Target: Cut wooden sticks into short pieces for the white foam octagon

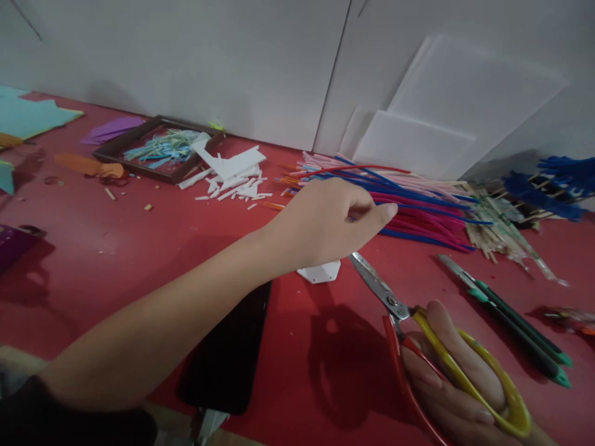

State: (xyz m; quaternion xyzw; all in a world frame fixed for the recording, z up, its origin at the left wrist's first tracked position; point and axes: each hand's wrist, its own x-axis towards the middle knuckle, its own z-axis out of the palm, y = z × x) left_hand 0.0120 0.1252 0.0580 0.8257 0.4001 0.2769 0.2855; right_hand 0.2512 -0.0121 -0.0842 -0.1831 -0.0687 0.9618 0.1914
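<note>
My left hand [330, 217] reaches across the red table [139, 248] to a pile of pink, blue and red pipe cleaners [418, 204]. Its fingers are curled and the thumb tip touches the stems; whether it grips one is hidden by the hand. My right hand [455, 384] lies at the bottom right and holds scissors [385, 294] by their yellow and red handles. The blades are shut and point up-left towards my left hand. A small white cut piece [320, 271] lies under my left wrist.
A black phone [227, 353] lies near the front edge. A dark frame [158, 148] holds paper shreds, with white scraps [232, 179] beside it. Green-tipped tools [511, 316], wooden sticks [493, 229] and blue fuzzy pieces [553, 186] lie at the right. White boards [441, 124] lean on the wall.
</note>
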